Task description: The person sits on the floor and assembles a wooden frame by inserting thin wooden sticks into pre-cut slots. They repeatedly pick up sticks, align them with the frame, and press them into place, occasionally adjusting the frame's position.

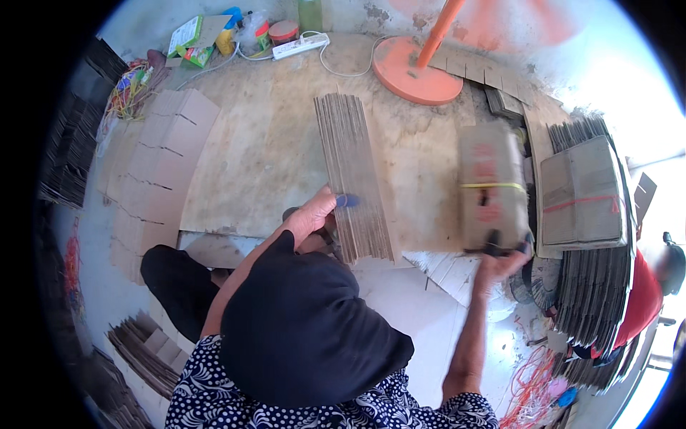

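Note:
A stack of flat brown cardboard pieces [357, 171] stands on edge in the middle of the worktable, running away from me. My left hand [318, 211] grips its left side toward the near end, a blue cover on one finger lying over the edges. To the right, my right hand [505, 263] is closed on the near end of a cardboard bundle [493, 154]; dark covers show on its fingertips. A yellow band crosses this bundle, and red print marks its top. Bundle and right hand are slightly blurred.
Slotted cardboard sheets [161, 157] lie at the left. An orange round stand base [418, 71] and a white power strip [300, 46] with its cable sit at the back. Another tied bundle [582, 189] rests on stacked cardboard at the right; a person in red [641, 300] is beyond.

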Demonstrator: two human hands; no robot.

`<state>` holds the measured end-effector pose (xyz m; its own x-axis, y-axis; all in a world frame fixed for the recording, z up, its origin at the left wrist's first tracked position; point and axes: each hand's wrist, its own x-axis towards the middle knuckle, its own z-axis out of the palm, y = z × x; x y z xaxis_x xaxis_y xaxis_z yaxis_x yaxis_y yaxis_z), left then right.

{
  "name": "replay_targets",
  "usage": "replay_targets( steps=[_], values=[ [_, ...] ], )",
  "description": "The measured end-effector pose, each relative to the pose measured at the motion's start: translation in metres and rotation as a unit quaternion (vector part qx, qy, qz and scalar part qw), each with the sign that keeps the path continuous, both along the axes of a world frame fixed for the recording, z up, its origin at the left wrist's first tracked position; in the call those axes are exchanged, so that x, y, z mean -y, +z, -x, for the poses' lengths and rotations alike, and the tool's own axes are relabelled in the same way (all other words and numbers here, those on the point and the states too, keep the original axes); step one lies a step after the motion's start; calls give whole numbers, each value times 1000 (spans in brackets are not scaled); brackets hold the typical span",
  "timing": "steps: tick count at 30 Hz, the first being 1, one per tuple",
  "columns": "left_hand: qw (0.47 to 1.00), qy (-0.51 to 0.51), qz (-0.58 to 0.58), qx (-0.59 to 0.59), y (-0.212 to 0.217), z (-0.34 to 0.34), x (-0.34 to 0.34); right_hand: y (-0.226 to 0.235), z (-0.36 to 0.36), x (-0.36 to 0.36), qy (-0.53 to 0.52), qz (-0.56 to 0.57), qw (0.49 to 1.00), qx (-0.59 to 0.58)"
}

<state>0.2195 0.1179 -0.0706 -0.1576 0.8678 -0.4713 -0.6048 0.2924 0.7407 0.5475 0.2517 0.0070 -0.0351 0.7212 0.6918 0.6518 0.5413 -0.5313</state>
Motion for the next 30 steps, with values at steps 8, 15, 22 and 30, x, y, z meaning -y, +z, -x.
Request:
replay_targets(
  steps=[8,15,22,30],
  values=[
    [999,-10,21,-37,-5,3,-5,-92,75,10,55,75,978,187],
    [1000,13,23,-16,-2,-6,-13,-64,49,-8,24,190,978,83],
    [995,1,11,-95,12,-25,-51,-33,121,46,231,320,913,104],
    [974,-116,111,-158,67,-49,-121,-26,108,33,192,236,944,129]
  ],
)
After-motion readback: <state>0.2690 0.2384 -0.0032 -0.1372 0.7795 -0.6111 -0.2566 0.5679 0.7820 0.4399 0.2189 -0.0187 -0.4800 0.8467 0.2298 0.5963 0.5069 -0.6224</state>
